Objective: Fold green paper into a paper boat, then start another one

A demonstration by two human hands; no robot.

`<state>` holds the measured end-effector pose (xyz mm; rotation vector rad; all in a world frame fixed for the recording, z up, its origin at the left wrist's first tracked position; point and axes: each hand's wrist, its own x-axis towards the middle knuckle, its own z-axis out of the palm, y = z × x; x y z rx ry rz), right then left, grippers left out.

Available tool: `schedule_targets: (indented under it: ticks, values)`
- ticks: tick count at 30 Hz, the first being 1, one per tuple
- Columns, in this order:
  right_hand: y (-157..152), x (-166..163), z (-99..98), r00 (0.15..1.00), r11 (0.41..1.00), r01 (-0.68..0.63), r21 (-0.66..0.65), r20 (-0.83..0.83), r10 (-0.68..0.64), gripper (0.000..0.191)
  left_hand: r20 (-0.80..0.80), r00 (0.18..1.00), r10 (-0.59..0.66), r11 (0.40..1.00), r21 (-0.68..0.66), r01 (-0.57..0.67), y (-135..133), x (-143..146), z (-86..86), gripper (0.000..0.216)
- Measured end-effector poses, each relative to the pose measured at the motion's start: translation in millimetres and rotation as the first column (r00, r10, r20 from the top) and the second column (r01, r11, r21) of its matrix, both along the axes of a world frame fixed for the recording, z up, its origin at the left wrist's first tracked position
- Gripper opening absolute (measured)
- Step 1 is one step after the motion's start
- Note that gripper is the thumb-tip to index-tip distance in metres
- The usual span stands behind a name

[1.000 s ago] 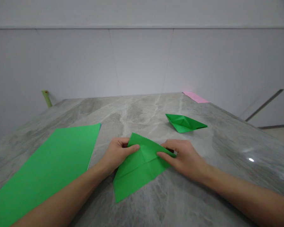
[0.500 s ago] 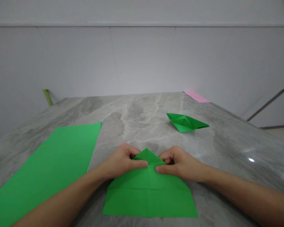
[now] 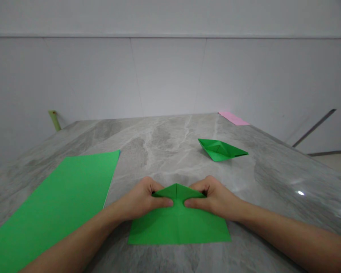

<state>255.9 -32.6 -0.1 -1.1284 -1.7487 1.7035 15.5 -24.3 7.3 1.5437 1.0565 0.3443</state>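
A partly folded sheet of green paper [image 3: 178,225] rests near the front of the table, its low peak pointing away from me. My left hand [image 3: 147,199] grips the paper's left sloping side, thumb on top and fingers tucked behind. Mirroring it, my right hand [image 3: 211,197] pinches the right sloping side the same way. Both thumbs lie flat on the paper, on either side of its centre crease. The fingers under the paper are mostly hidden. Beyond my right hand stands a folded green paper boat [image 3: 222,150].
To the left lies a stack of green paper [image 3: 62,201], partly under my left forearm. Pink paper [image 3: 233,118] sits at the table's far right corner. The grey marbled table [image 3: 159,144] meets a white wall [image 3: 170,79] at the back.
The paper's peak has become lower and flatter, and its near edge has drawn away from me. Both hands still hold it. The view has tilted slightly up.
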Motion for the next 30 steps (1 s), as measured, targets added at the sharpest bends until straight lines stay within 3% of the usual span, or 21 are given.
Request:
schedule_targets:
  ticks: [6,11,18,19,21,24,27,30]
  values:
    - [6,5,-4.5,0.991,0.994,0.072,-0.086,-0.102,-0.081,0.029,0.117,0.992,-0.052,0.994,-0.092,0.063,8,-10,2.7,0.027]
    - [12,9,-6.5,0.985,0.982,0.119,-0.149,-0.109,-0.136,0.032,0.036,0.999,-0.012,0.997,-0.075,0.014,15,-18,-0.3,0.034]
    - [15,10,-11.3,0.99,0.992,0.106,-0.064,-0.091,-0.111,0.031,0.068,0.997,-0.036,0.999,-0.027,0.038,20,-21,-0.8,0.03]
    - [16,10,-11.8,0.99,0.994,0.107,-0.033,-0.094,-0.11,0.029,0.114,0.993,-0.019,1.0,0.003,0.019,19,-19,-1.0,0.029]
    - [16,10,-10.7,0.99,0.994,0.101,0.04,-0.1,-0.096,0.024,0.204,0.977,0.061,0.987,0.133,-0.089,17,-15,-1.9,0.051]
    - [15,8,-5.9,0.994,0.98,0.089,0.177,-0.081,-0.076,0.026,0.286,0.941,0.18,0.899,0.34,-0.276,15,-9,-4.4,0.081]
    - [12,5,-2.9,0.998,0.968,0.058,0.242,-0.028,-0.053,0.023,0.292,0.94,0.175,0.943,0.226,-0.246,14,-5,-5.2,0.061]
    - [8,2,-4.6,1.0,0.985,0.006,0.17,0.013,-0.009,0.017,0.238,0.963,0.125,0.99,0.03,-0.136,11,-3,-2.1,0.036]
